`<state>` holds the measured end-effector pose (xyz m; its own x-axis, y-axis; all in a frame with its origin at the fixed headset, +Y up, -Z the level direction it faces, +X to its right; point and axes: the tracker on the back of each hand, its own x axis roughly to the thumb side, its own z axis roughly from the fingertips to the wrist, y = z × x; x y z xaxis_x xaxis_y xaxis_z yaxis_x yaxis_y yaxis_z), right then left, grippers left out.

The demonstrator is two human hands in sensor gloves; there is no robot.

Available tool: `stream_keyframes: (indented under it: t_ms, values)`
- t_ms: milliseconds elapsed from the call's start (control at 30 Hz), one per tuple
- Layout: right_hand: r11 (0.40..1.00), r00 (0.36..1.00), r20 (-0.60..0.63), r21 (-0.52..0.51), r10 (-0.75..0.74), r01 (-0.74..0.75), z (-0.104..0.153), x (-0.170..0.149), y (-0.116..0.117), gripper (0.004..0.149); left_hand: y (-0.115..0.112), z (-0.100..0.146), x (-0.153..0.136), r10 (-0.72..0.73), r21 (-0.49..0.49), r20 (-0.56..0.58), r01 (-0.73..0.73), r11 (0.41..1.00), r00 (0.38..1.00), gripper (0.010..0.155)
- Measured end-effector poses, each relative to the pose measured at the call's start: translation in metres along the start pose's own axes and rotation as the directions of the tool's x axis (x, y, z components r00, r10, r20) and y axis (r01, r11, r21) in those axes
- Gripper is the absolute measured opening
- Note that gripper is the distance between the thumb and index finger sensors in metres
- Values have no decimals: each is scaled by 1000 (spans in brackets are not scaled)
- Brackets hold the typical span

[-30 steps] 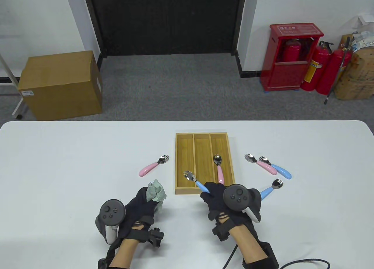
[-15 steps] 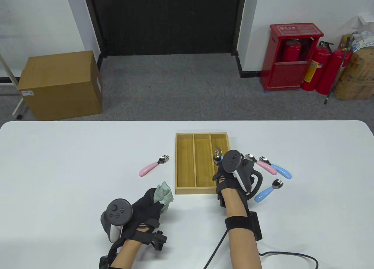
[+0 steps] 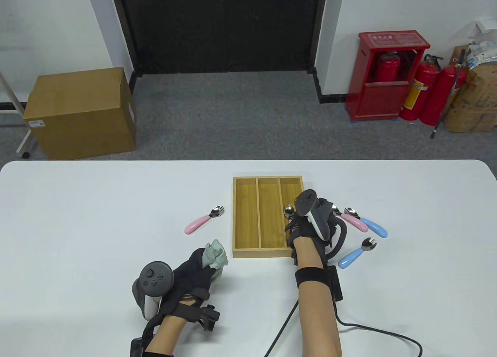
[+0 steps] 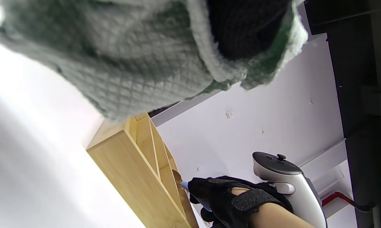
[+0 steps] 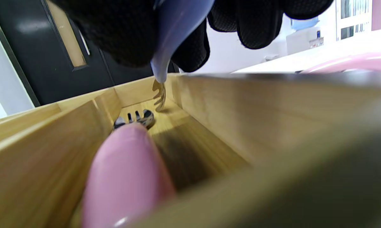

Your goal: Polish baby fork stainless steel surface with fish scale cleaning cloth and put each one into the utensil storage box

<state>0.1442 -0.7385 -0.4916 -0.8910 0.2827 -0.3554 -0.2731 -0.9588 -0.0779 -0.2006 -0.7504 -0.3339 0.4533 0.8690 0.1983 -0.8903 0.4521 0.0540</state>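
Bamboo walls fill the right wrist view, which looks along the inside of the utensil storage box (image 5: 209,104): the right hand (image 5: 184,28), at the top edge, has its gloved fingers curled round the blue handle of a baby fork (image 5: 174,34) whose tines hang down to the compartment floor, and a pink-handled fork (image 5: 127,171) lies in the same compartment, large in the lower left. The table view hides that grip under the tracker (image 3: 310,213), yet it shows that this is the box's right-hand compartment, at centre frame on the white table (image 3: 77,217). There the left hand (image 3: 186,275), lower left of centre, clutches the bunched green cleaning cloth (image 3: 215,254) just off the box's near left corner. One pink fork (image 3: 204,219) lies left of the box; a pink (image 3: 351,219) and two blue forks (image 3: 369,225) (image 3: 355,252) lie to its right. The left wrist view alone shows the cloth's scale weave, across its top.
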Motion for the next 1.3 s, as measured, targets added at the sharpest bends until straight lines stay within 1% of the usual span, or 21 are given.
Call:
stream_keyframes:
  t_ms: [133,233,300,400,533,567,633,700,800,867,933,1000,1067,1200,1267,1300]
  values:
    - [998,999,0,44,-34,34,-3,-1,1,50,1,0,0,1,5,-1,-1,1000,1000,46]
    - [998,999,13,40,-43,42,-3,-2,-2,51,2,1,0,-14,7,4,14,1000,1000,45]
    - [997,998,13,49,-66,65,-2,-7,-9,51,2,1,-1,-26,4,6,26,1000,1000,46]
    - [994,995,4,34,-101,101,1,-19,-21,51,3,2,-1,-37,-3,9,37,999,999,46]
    - [994,993,-52,0,-107,107,8,-56,-49,51,3,2,0,-43,1,17,43,999,999,46]
    - [994,991,-81,-6,-108,107,11,-71,-56,51,3,3,2,-44,3,23,44,999,999,46]
    - [994,985,-133,-7,-111,111,16,-95,-63,51,3,3,4,-48,3,28,48,999,998,46]
    - [994,975,-191,-1,-109,111,21,-118,-65,50,4,4,5,-53,8,32,53,999,998,46]
    - [993,962,-256,28,-100,111,28,-145,-59,50,5,5,6,-57,14,36,56,998,998,46]
    - [993,958,-273,52,-85,103,32,-156,-52,52,5,6,6,-56,19,40,55,998,998,46]
    - [992,957,-280,81,-72,99,33,-160,-43,56,5,7,7,-54,19,43,53,998,998,46]
    - [989,957,-281,104,-76,109,32,-158,-37,60,4,6,7,-51,13,43,51,999,998,46]
    - [988,959,-281,128,-45,84,29,-152,-31,63,2,5,5,-55,1,39,55,998,998,46]
    - [982,952,-288,183,98,-46,25,-135,-21,65,1,3,-1,-68,-13,20,69,998,997,46]
    - [972,946,-296,228,129,-61,22,-131,-16,66,2,2,-4,-63,-15,6,63,998,998,47]
    - [972,946,-297,227,133,-65,22,-129,-15,65,2,1,-5,-60,-16,0,60,998,998,47]
